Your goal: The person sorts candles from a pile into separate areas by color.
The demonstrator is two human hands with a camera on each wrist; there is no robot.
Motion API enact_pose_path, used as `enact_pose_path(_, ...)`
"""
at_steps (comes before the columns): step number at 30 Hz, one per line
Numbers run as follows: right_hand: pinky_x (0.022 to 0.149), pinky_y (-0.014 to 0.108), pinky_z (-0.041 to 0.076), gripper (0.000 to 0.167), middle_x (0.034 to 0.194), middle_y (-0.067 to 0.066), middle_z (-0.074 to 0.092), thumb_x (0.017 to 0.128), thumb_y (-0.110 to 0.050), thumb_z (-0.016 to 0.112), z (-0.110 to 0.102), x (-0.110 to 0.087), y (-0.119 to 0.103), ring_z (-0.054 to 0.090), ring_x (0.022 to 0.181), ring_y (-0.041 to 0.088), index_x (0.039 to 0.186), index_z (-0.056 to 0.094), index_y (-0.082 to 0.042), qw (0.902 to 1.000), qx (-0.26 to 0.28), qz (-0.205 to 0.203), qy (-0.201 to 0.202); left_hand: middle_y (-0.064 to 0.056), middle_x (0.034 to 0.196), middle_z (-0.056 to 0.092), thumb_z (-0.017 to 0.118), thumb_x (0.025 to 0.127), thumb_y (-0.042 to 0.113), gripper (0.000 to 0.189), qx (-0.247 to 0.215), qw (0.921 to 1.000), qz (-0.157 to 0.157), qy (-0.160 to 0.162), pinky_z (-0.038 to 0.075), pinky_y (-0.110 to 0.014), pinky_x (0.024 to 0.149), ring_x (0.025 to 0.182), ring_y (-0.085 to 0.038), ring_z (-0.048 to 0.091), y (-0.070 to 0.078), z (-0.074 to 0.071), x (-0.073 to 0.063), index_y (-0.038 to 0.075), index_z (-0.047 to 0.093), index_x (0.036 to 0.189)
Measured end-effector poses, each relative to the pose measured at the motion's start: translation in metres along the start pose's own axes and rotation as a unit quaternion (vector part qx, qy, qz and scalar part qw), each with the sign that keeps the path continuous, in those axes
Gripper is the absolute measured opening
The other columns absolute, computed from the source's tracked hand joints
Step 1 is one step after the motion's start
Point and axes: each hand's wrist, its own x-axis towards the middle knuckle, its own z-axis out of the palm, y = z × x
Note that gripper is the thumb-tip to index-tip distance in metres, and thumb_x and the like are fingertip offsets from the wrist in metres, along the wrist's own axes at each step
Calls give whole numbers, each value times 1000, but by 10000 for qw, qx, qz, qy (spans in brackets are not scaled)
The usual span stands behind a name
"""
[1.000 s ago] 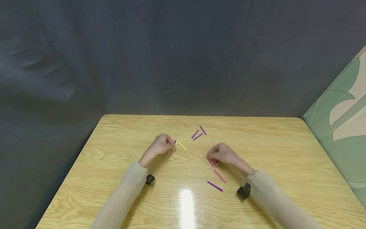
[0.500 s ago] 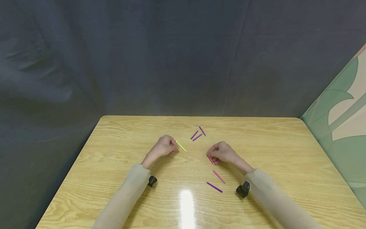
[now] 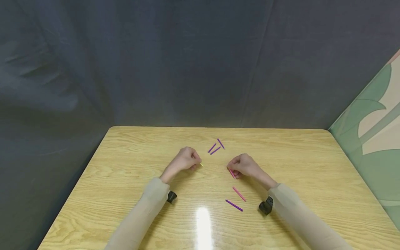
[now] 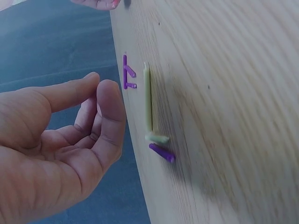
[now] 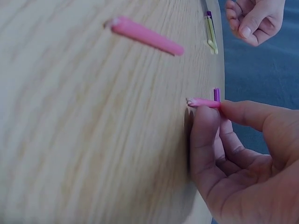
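My right hand (image 3: 245,165) pinches a thin pink candle (image 5: 203,102) between thumb and forefinger, close over the wooden table. My left hand (image 3: 187,158) has loosely curled fingers, with thumb and forefinger tips near each other and no candle between them. In the left wrist view, a long yellow candle (image 4: 148,100) lies beside it, with another yellow candle (image 4: 160,139) at an angle to its end and a purple candle (image 4: 162,153) alongside. From the head view, the left hand hides most of these; only one yellow tip (image 3: 201,165) shows.
Three purple candles (image 3: 220,143) form an angular shape farther back. A second pink candle (image 3: 239,194) and a purple candle (image 3: 233,205) lie nearer the front. A dark curtain (image 3: 187,69) hangs behind the table (image 3: 312,166); a patterned panel (image 3: 375,114) stands right.
My left hand has let go of the purple candle, leaving it by the yellow ones, and has moved right, covering them in the head view. My right hand keeps holding the pink candle, nearly still.
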Motion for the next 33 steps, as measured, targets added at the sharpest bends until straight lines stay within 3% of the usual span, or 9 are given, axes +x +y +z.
enact_pose_path(9,53,27,55,15,66,7,64,91,-3,63,-12,2,9,60,54,13,97,69,9,9998,-137,112,130,-20,73,66,66,91,6,13,-71,9998,55,-171,54,-30,55,58,-24,62,3,9,1,-6,66,86)
enact_pose_path(19,52,26,54,15,66,6,64,92,-5,63,-20,1,9,58,55,11,94,71,9,9992,-349,124,131,-20,72,66,67,91,10,19,-84,9988,200,-428,56,-32,55,54,-19,60,5,20,6,-6,67,82)
enact_pose_path(33,53,26,55,16,66,4,64,92,-4,63,-34,4,13,59,56,10,96,70,11,9990,-356,199,193,-20,70,65,66,90,5,13,-172,9967,432,-670,55,-30,51,50,-17,58,18,36,14,-2,64,79)
